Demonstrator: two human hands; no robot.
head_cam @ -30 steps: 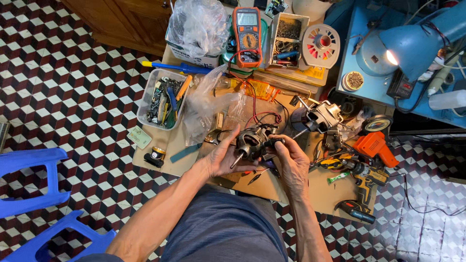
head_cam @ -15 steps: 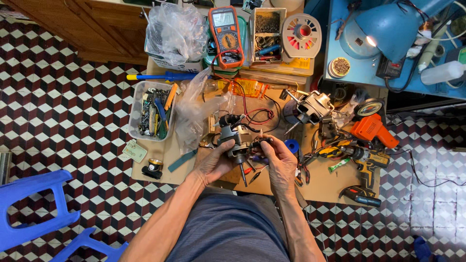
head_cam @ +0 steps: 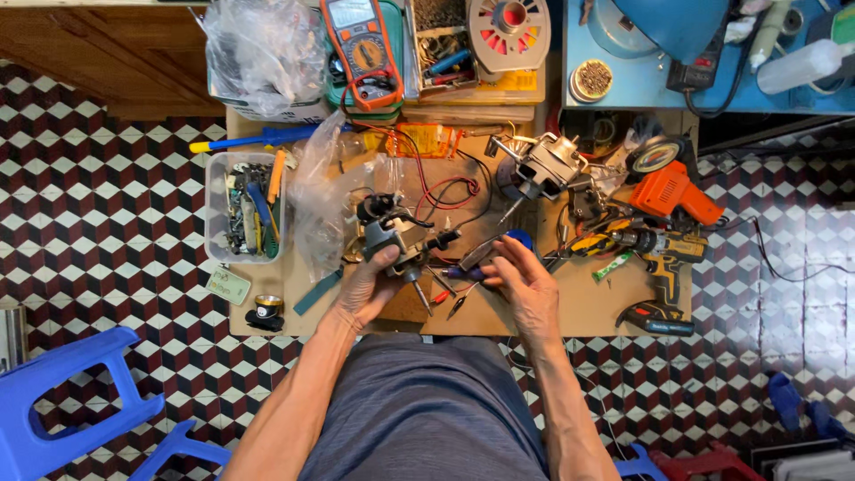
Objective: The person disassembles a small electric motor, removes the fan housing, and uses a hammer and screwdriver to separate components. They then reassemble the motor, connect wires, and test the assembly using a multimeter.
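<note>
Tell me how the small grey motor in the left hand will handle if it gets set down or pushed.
The motor, gripped by the left hand, looks like solid metal, so probably heavy for its size and rigid. Its protruding shaft and uneven shape suggest it would tip or rock rather than sit flat. Attached wires may drag.

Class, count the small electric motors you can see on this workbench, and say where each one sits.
2. One motor is held in the left hand at the bench's middle; the other motor lies farther back, toward the right. More may be hidden in the clutter.
</note>
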